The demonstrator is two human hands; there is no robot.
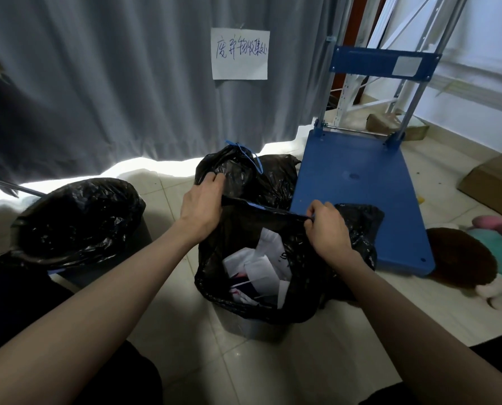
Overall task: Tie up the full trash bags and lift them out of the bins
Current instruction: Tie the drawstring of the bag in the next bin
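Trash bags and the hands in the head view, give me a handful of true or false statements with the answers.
1. Both hands grip the top edge of the open bag: the left hand and right hand hold the open bag at its rim. True.
2. The open bag holds only bottles. False: white paper scraps show inside.
3. The bag behind it is closed with a blue tie. True.
4. The blue cart carries a bag. False: its platform bears nothing.
5. The bin on the left has a white liner. False: the liner is black.
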